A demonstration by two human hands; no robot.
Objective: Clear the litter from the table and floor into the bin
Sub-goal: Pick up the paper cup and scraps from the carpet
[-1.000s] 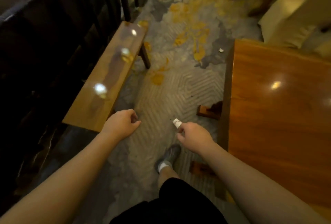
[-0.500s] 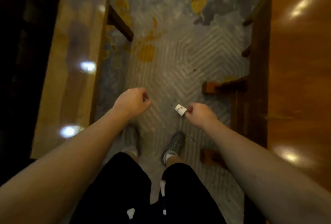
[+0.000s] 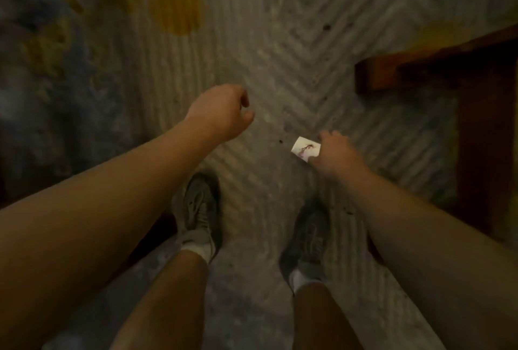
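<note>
My right hand pinches a small white scrap of paper with a dark mark on it, held above the grey patterned carpet. My left hand hangs to its left with the fingers loosely curled and nothing visible in it. Both hands are above my feet. No bin is in view.
My two grey shoes stand on the carpet below the hands. A dark wooden table foot and leg stand at the right. A yellow patch of carpet pattern lies at the upper left. Tiny dark specks dot the carpet.
The view has tilted further down, from the bench and table top to the floor and my feet. My right hand keeps hold of the paper scrap.
</note>
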